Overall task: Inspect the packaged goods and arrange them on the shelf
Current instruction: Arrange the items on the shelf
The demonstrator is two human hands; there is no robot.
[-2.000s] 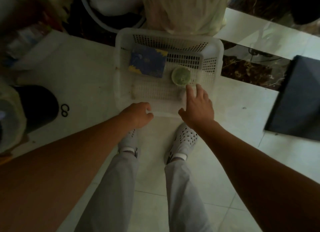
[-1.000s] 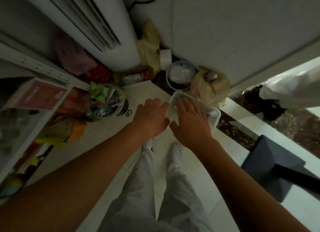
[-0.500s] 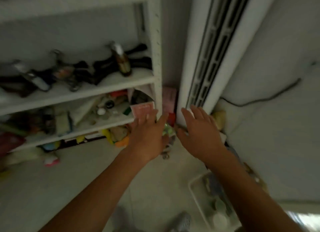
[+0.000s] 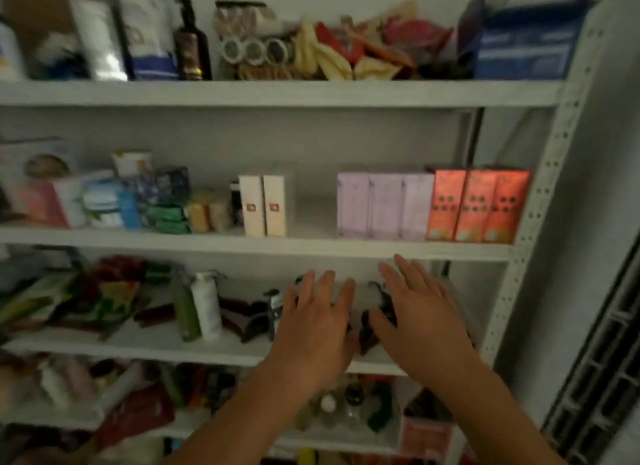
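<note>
- Shelf [image 4: 242, 244]: white painted metal with flat boards and a perforated upright at the right of the frame. It fills most of the view.
- Left hand [image 4: 313, 322]: lower centre, back toward the camera, fingers straight and spread, holding nothing. It is in front of the third board from the top.
- Right hand [image 4: 415, 312]: just right of the left hand, fingers flat and splayed, empty.
- Dark glossy objects [image 4: 372, 320] lie on that board between the hands. They are blurred and their shape is not resolved.
- Middle board, right: three orange-red cartons [image 4: 478, 206] stand upright, touching side by side. Three pale lilac cartons [image 4: 384, 206] butt against their left. After a gap come two white cartons [image 4: 263, 206].
- Left of the hands: a green bottle [image 4: 187, 312] and a white bottle [image 4: 206, 305], both cylindrical and upright, just beside each other.
- Top board: a dark pump bottle [image 4: 191, 45] at upper centre-left and a blue box [image 4: 523, 41] at upper right.
</note>
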